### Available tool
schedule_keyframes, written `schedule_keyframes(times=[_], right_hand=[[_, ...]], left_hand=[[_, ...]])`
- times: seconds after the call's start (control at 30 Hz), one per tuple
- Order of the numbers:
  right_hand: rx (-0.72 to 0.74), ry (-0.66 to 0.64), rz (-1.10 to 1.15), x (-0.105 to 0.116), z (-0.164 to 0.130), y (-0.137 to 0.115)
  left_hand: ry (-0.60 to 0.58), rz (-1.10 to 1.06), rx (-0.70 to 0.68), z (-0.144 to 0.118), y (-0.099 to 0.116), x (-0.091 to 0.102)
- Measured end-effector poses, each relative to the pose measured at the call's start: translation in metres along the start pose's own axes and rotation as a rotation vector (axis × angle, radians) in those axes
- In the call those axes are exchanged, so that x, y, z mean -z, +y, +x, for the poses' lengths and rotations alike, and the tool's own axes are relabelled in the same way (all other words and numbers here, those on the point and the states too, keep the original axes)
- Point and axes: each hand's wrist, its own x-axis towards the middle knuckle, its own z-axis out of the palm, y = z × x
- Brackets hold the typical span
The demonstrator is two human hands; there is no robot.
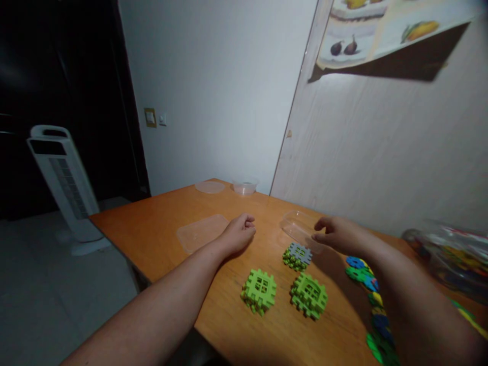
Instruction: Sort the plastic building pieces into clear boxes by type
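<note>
My left hand (240, 234) rests on the table with its fingers curled in, and nothing shows in them. Beside it lies a clear rectangular lid (200, 234). Over the right end of a clear rectangular plastic container (295, 223) hovers my right hand (333, 234), thumb and fingers apart; whether it touches the rim I cannot tell. Between my forearms sit three stacks of square interlocking plastic pieces: a green stack (260, 290), another green stack (309, 295), and a smaller stack with a grey top piece (298, 255).
A round clear tub (244, 187) and a round lid (209, 187) stand at the table's far corner. Colourful linked discs (358, 273) run beneath my right forearm. A clear bag of pieces (453, 254) lies at the right, by the wall. A white tower fan (66, 183) stands left.
</note>
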Motion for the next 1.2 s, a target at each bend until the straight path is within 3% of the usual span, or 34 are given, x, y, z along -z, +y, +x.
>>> schedule_keyframes(times=[0.27,0.43,0.57,0.8,1.03,1.2], right_hand=[[-0.109,0.003,-0.179,-0.022,0.011,0.004],[-0.135,0.181,-0.171,-0.015,0.01,-0.005],[-0.014,0.287,-0.052,-0.015,0.005,-0.025],[0.229,0.271,-0.072,-0.028,-0.005,-0.063],[0.357,0.209,-0.107,-0.038,-0.005,-0.068],[0.322,0.165,0.024,-0.029,-0.002,-0.058]], left_hand=[[0.06,0.043,0.042,-0.001,0.002,0.004],[0.107,-0.083,0.057,0.0,0.005,0.006],[0.147,-0.26,0.054,0.004,0.01,0.013],[0.22,-0.461,0.042,0.008,0.021,0.037],[0.154,-0.349,0.078,0.003,0.022,0.037],[0.173,-0.288,0.052,0.004,0.02,0.038]])
